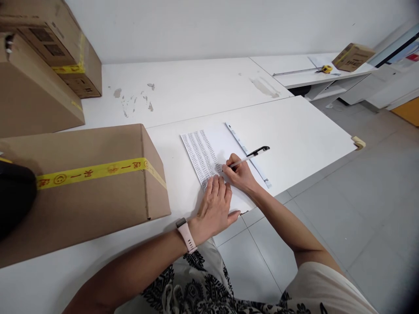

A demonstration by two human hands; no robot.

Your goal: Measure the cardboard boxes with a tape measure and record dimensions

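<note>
A white sheet of paper (pixel 218 137) lies on the white table, its left part filled with columns of small handwritten lines. My right hand (pixel 240 173) grips a pen (pixel 258 152) with a clear barrel and black cap end, its tip down at the writing. The tip itself is hidden by my fingers. Flat on the lower part of the sheet rests my left hand (pixel 216 205), fingers stretched out and holding nothing. A pale wristband with a dark face sits on that wrist. Along the right of the sheet shows a blue-and-white printed strip (pixel 244 148).
A large taped cardboard box (pixel 98 148) stands close on the left, with more boxes (pixel 68 48) behind it. A black rounded object (pixel 16 200) is at the left edge. Far right are a yellow tape measure (pixel 326 69) and a small carton (pixel 353 56). The table's edge (pixel 322 167) drops to tiled floor.
</note>
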